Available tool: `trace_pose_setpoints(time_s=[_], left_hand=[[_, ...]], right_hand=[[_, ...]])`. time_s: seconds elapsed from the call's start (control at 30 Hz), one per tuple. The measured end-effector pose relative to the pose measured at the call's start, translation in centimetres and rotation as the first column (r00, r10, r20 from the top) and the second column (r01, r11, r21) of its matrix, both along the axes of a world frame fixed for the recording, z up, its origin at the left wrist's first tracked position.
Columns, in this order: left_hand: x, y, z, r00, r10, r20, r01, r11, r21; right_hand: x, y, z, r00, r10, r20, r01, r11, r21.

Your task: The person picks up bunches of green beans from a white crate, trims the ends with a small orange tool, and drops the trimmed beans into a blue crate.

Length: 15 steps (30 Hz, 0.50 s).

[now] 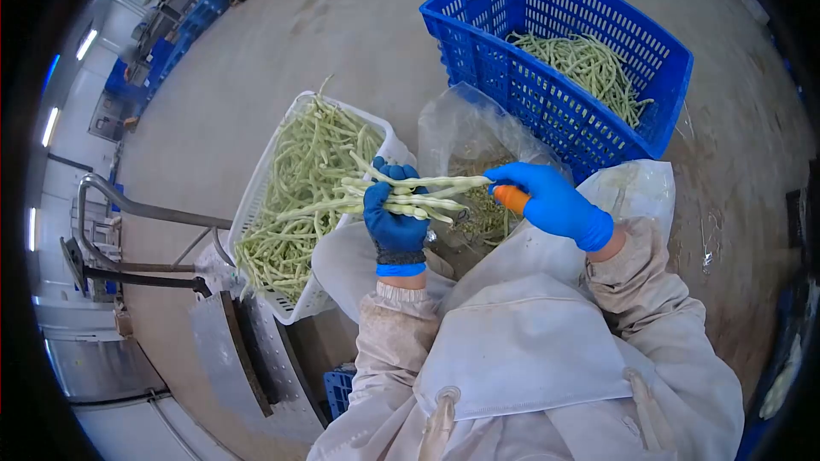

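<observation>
My left hand [395, 213], in a dark blue coated glove, is closed around a bunch of long pale-green beans [440, 197]. The bean ends stick out to the right, toward my other hand. In a bright blue glove, my right hand [547, 202] grips a tool with an orange handle [512, 198]; its working end is hidden. The fingertips of that hand are at the tip of the uppermost bean. Below both hands, a clear plastic bag [453, 128] holds small green bean scraps [485, 224].
A white basket [256, 172] heaped with long beans stands on the left. The blue crate [547, 85] at upper right has more beans inside. A metal-framed cart [154, 209] and a metal plate [224, 350] are at the lower left.
</observation>
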<state>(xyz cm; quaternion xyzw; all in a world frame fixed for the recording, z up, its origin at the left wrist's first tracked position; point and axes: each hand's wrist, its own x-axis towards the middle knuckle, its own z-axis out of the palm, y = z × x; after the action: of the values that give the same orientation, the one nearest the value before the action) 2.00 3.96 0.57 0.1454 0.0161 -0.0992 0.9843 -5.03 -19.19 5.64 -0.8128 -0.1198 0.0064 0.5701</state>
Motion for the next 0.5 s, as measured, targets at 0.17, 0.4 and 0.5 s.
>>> trace_pose_setpoints(time_s=[0.17, 0.4, 0.5], left_hand=[[-0.1, -0.1, -0.1, 0.999, 0.002, 0.044, -0.003, 1.000, 0.029], [-1.3, -2.4, 1.6, 0.989, 0.047, 0.138, -0.059, 0.994, 0.089], [-0.7, -1.8, 1.0, 0.984, 0.024, 0.178, -0.048, 0.990, 0.132]], right_hand=[[0.1, 0.6, -0.2, 0.996, -0.044, 0.084, 0.057, 0.984, -0.167], [0.9, 0.4, -5.4, 0.937, -0.226, -0.265, 0.316, 0.871, 0.376], [1.4, -1.9, -8.9, 0.870, -0.483, 0.098, 0.483, 0.875, 0.023]])
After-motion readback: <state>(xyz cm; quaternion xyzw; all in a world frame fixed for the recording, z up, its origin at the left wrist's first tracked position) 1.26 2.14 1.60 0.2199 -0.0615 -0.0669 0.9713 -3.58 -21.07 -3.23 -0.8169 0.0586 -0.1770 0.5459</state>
